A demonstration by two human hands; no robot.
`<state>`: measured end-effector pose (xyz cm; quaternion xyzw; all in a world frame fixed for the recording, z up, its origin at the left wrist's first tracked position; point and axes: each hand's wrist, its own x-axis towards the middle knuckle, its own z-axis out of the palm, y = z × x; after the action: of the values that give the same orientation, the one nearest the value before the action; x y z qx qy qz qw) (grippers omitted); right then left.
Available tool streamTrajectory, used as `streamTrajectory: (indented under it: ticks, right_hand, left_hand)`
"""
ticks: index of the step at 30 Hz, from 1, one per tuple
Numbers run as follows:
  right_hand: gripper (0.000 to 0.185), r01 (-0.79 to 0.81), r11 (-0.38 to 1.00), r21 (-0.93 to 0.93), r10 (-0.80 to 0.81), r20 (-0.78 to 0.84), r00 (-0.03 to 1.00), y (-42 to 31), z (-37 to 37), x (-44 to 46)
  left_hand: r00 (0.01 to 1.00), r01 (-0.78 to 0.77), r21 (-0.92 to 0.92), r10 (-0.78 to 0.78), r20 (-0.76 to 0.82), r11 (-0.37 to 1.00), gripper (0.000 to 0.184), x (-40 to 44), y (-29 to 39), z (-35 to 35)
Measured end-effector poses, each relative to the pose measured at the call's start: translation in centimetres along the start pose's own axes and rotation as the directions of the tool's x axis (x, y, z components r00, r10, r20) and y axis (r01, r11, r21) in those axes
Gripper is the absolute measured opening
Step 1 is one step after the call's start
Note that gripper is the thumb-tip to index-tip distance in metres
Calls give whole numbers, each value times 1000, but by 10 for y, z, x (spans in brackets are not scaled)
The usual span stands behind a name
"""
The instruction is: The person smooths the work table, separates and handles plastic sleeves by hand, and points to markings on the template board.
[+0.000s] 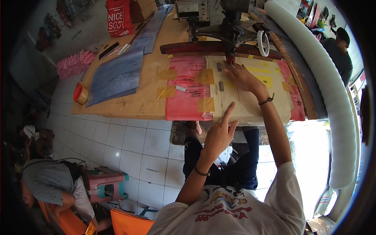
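Observation:
My right hand [243, 78] reaches over the pale work surface [250, 102], its fingertips close below the dark metal foot of a machine [231, 35]. What those fingertips touch is too small to tell. Nearer the front edge, my left hand [221, 135] has its index finger stretched out, with nothing visible in it. Two small dark metal pieces [221, 85] lie between the hands and a pink taped strip [188, 90]. On that strip rests a small white piece [180, 89]. A long dark red bar [196, 47] spans the surface behind.
Blue translucent sheets [117, 74] and a tape roll [80, 94] lie at the left. A long white padded roll [333, 78] runs along the right. One person [55, 180] bends near a stool [105, 182] at lower left; another person [340, 55] is at upper right.

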<state>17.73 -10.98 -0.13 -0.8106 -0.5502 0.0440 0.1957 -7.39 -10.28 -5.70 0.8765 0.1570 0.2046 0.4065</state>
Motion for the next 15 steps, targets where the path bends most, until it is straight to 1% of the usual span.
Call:
streamTrajectory:
  ticks: [1, 3, 5, 6, 9, 10, 13, 15]
  right_hand:
    - [57, 18, 1000, -19, -18, -16, 1000, -4, -3, -15]
    - [56, 47, 997, -61, -50, -45, 998, -10, -10, -48]
    - [54, 85, 993, -86, -90, -62, 994, -5, -15, -73]
    - [53, 104, 990, -98, -111, -67, 992, -3, -18, -84]
    - [52, 108, 993, -44, -112, -99, 989, -1, -27, -103]
    - [51, 107, 993, -56, -112, -98, 989, 1, -25, -105]
    - [49, 106, 992, -75, -114, -116, 987, 3, -22, -108]
    - [47, 112, 992, -57, -119, -142, 983, 2, -22, -108]
  left_hand:
    - [999, -34, 9, 34, -33, 999, 67, -1, 0, 1]
    - [997, -63, 16, 64, -35, 998, 66, 1, 1, -3]
    - [999, -47, -15, 47, -19, 999, 66, 3, 1, -3]
    - [999, -36, -31, 35, -10, 999, 66, 2, 2, -3]
    - [993, 87, 32, -89, 82, 996, 64, 3, 11, -11]
    - [991, 99, 18, -100, 85, 995, 63, 3, 12, -12]
    - [1000, 2, 35, -3, 24, 999, 66, 2, 8, -7]
    - [998, 39, 10, -39, 52, 999, 66, 2, 10, -9]
